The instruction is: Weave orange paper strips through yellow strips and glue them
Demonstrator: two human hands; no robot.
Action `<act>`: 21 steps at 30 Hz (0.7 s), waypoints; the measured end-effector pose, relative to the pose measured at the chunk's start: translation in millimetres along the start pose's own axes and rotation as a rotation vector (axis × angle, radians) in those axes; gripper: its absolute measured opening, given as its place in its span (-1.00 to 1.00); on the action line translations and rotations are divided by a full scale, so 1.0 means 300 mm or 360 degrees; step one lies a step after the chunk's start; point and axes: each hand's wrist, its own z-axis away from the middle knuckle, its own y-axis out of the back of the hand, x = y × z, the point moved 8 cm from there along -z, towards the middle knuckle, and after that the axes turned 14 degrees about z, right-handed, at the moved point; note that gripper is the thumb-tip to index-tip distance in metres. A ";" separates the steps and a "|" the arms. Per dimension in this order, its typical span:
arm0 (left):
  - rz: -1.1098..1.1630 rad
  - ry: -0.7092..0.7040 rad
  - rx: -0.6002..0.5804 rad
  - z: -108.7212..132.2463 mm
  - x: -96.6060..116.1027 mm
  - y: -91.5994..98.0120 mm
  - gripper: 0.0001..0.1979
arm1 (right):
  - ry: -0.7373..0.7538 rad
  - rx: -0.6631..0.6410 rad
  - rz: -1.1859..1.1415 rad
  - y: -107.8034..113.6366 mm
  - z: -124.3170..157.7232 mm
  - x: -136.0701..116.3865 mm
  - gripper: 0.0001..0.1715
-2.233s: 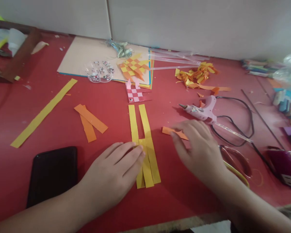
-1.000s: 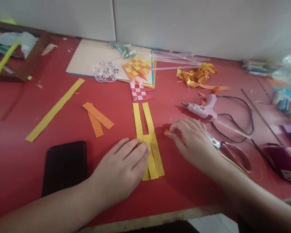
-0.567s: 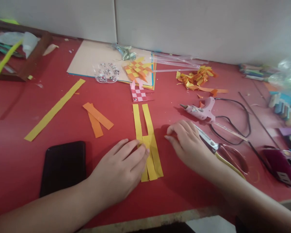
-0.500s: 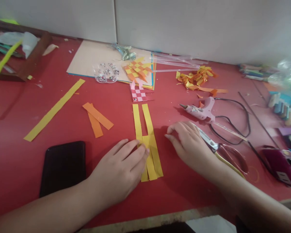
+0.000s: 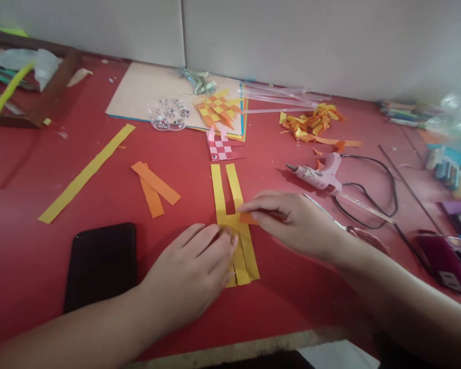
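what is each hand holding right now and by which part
The right hand pinches a short orange paper strip by one end. The left hand holds nothing; its fingers press flat on the yellow strips.

Right hand (image 5: 295, 223) has moved left, away from the scissors (image 5: 322, 205), to the yellow paper strips (image 5: 217, 192). The orange paper strip (image 5: 248, 218), earlier flat on the table right of them, is now pinched in its fingertips. Its left end overlaps the right yellow strip.
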 end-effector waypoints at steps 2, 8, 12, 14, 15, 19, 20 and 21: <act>0.0004 0.0003 0.0005 0.003 0.000 -0.001 -0.65 | 0.0038 -0.0017 0.0021 -0.002 -0.012 -0.021 -0.67; 0.0016 0.0033 -0.0025 0.004 -0.002 -0.004 -0.65 | 0.0029 -0.0033 -0.0092 -0.021 -0.032 -0.029 -0.68; -0.0034 0.0049 -0.0019 0.005 0.000 0.003 -0.64 | -0.0134 -0.0067 -0.0468 -0.066 -0.031 -0.002 -0.63; -0.0086 0.0057 -0.0015 0.006 0.001 0.007 -0.64 | -0.0157 -0.0030 -0.0546 -0.079 -0.030 0.001 -0.66; -0.0105 0.0054 -0.0016 0.006 0.002 0.008 -0.64 | -0.0155 -0.0003 -0.0556 -0.081 -0.030 0.000 -0.67; -0.0113 0.0046 -0.0030 0.009 0.003 0.004 -0.66 | -0.0114 0.0069 -0.0525 -0.083 -0.032 -0.013 -0.67; -0.0108 0.0048 -0.0029 0.009 0.002 0.003 -0.67 | -0.0109 0.0074 -0.0508 -0.083 -0.032 -0.015 -0.67; -0.0102 0.0051 -0.0025 0.009 0.001 0.002 -0.67 | -0.0110 0.0078 -0.0494 -0.083 -0.032 -0.016 -0.67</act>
